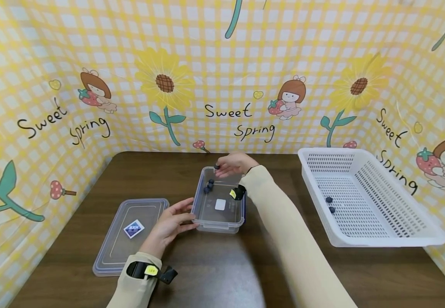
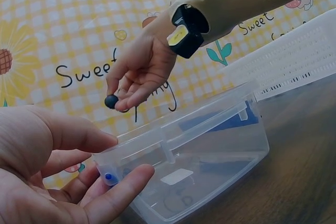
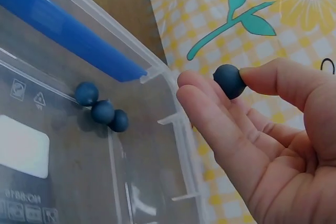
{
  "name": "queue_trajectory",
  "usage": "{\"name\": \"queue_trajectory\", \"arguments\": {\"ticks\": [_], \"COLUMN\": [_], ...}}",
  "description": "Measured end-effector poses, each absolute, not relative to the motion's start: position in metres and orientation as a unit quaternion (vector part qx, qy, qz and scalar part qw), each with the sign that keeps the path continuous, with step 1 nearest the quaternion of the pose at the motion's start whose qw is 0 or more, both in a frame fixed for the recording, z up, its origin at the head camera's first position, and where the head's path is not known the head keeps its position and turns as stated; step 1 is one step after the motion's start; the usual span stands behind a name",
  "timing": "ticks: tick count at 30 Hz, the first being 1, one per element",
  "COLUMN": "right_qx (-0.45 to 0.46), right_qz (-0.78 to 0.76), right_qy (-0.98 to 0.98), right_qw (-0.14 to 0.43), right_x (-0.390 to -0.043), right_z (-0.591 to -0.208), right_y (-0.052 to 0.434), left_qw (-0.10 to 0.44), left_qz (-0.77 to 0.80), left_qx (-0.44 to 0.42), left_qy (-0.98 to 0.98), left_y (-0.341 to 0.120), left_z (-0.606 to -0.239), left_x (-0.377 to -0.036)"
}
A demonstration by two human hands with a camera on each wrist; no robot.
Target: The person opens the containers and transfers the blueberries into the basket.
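Note:
In my right hand a dark blue blueberry is pinched between thumb and fingertips, above the far end of a clear plastic container. Three more blueberries lie together on the container's floor, by its left wall in the head view. My left hand holds the container at its near left corner, with the wall between its digits. Blue latches run along the container's sides, and a white label shows on its bottom.
To the left lies a clear lid with a blue rim and a diamond sticker. A white perforated basket stands at the right, holding two blueberries. Yellow checked cloth hangs behind the brown table.

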State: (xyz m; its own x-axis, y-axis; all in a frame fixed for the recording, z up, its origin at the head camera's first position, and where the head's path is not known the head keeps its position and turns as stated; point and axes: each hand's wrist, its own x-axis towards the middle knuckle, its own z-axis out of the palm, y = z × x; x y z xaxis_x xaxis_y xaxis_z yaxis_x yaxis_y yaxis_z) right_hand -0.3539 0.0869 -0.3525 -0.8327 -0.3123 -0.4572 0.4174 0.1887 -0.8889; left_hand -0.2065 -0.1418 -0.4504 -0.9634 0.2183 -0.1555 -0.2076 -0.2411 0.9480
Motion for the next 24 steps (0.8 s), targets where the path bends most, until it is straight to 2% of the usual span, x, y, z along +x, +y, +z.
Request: {"name": "queue_trajectory", "arguments": {"ticks": [10, 24], "right_qx": [0.013, 0.003], "right_qz": [-0.627, -0.640], "right_qy": [0.726, 0.733], "right_qw": [0.282, 0.232], "right_x": [-0.354, -0.353], "right_z": [-0.331, -0.301], "right_y": [0.115, 0.169], "left_qw": [0.134, 0.133], "left_qz": [0.785, 0.788], "left_qx": [-0.005, -0.006], "left_qy": [0.605, 0.601], "left_y": [-0.141, -0.140], "left_z": [-0.450, -0.450], "left_x": [-0.205, -0.205]}}
